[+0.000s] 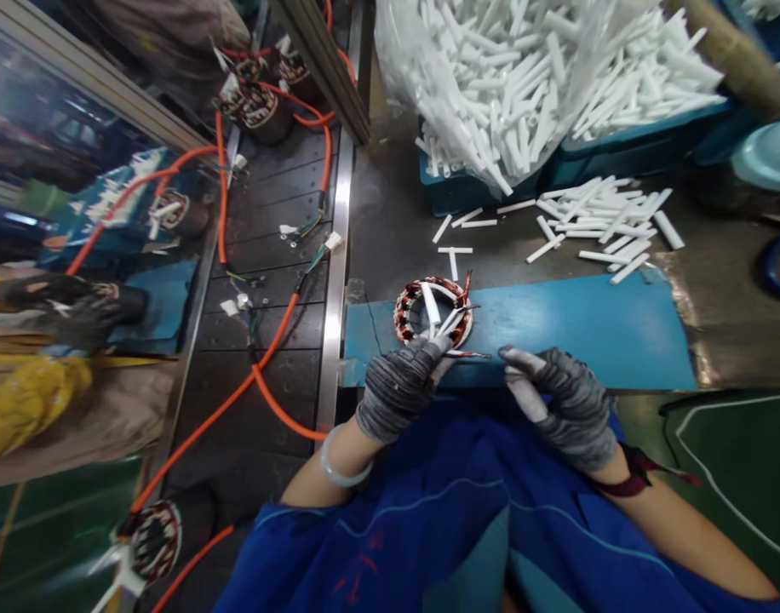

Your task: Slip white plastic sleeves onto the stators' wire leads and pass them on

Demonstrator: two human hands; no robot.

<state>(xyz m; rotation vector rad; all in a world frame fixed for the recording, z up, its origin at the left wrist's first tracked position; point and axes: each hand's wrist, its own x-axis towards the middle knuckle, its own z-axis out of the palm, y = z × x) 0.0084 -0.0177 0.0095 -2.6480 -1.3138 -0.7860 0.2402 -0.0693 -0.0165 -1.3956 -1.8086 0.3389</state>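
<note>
A stator (403,313) with copper windings and white lacing stands on a blue mat, its round bore facing up. My left hand (403,379), in a grey striped glove, is closed at its near edge around wire leads with white sleeves. A thicker white tube (431,304) slants up over the bore. Bare copper wire ends (473,354) stick out to the right of the stator. My right hand (559,404), gloved with pale finger coverings, is apart from the stator, its thumb and index finger separated. I see nothing between them.
Several white sleeves (610,217) lie loose behind the blue mat (587,328). Teal bins (473,194) heaped with white tubes stand at the back. On my left, a metal-edged conveyor (268,340) carries orange cables (275,340) and stators; across it another person's gloved hands (87,319) work.
</note>
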